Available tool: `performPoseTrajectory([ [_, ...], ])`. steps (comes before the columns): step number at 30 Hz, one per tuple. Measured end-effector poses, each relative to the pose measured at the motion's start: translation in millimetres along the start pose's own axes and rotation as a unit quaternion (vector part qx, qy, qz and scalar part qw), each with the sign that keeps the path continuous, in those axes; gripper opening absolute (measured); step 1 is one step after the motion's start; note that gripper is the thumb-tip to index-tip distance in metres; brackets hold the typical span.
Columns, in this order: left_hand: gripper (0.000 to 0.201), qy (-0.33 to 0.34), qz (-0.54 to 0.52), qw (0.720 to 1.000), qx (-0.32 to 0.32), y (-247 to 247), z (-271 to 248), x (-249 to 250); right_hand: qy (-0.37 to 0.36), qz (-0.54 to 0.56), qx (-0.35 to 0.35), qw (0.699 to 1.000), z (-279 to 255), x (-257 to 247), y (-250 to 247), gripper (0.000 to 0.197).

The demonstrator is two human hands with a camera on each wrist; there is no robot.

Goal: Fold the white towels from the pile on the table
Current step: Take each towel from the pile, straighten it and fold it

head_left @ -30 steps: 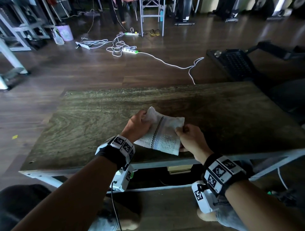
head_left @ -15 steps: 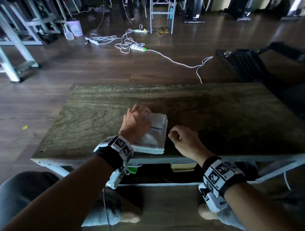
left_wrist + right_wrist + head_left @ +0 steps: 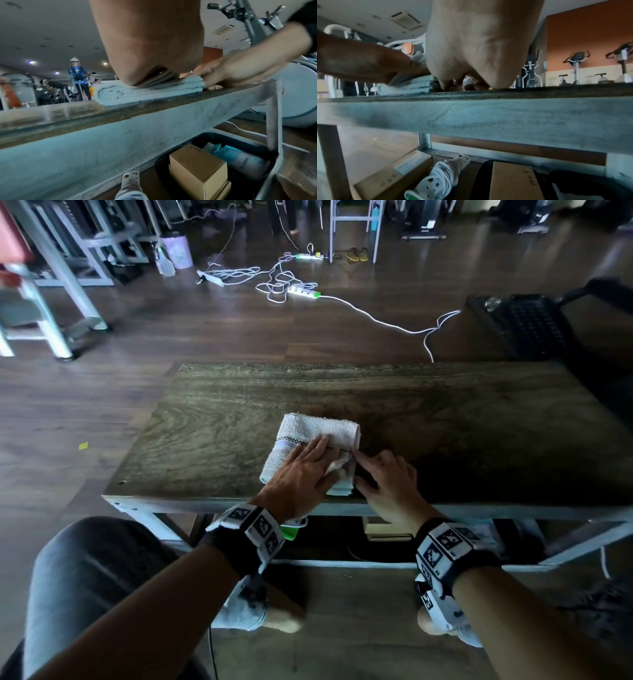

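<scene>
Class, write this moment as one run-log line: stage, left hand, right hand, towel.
stage: pressing fold | left hand: flat on towel | right hand: fingertips at its right edge | towel: folded, near table front edge

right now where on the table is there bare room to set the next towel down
Bare wood lies left of the folded towel out to the table edge, right of the right hand, and along the far edge. It is crowded only at the near middle, where the left hand presses the towel.

White power strips [image 3: 301,291] and tangled cables on the floor beyond; cardboard boxes [image 3: 197,174] under the table.
</scene>
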State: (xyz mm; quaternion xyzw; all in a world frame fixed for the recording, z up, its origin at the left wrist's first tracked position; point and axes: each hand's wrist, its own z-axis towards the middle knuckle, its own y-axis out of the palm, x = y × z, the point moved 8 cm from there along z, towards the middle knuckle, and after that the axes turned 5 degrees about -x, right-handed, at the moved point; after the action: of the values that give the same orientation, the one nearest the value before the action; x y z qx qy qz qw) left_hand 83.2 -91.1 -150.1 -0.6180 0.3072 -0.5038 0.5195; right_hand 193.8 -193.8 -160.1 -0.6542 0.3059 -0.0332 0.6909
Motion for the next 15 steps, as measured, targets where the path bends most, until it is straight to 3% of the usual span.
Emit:
performPoseTrajectory([
  [3,0.051,-0.017,-0.150,0.988,0.044,-17,5,0,-0.025,-0.052,0.013,0.998,-7,-7,5,0.055],
  [5,0.048,-0.017,-0.180,0.982,0.061,-25,6,9,-0.030,-0.064,0.014,0.997,-9,-9,6,0.055],
  [7,0.047,-0.020,-0.143,0.989,0.037,-20,5,18,-0.023,-0.062,0.003,0.998,-10,-8,6,0.054],
  [10,0.062,-0.018,-0.003,0.999,-0.036,1,1,18,-0.021,-0.053,-0.014,0.998,-11,-8,5,0.054],
  [12,0.069,0.003,0.035,0.998,-0.048,4,-3,17,-0.022,-0.038,-0.020,0.999,-13,-8,5,0.055],
  [14,0.063,0.005,-0.039,0.998,-0.049,-3,-3,23,-0.019,-0.020,-0.016,0.999,-12,-7,4,0.055],
  [15,0.057,-0.011,-0.150,0.987,-0.056,-7,-2,21,-0.016,-0.012,-0.014,1.000,-12,-6,3,0.056],
])
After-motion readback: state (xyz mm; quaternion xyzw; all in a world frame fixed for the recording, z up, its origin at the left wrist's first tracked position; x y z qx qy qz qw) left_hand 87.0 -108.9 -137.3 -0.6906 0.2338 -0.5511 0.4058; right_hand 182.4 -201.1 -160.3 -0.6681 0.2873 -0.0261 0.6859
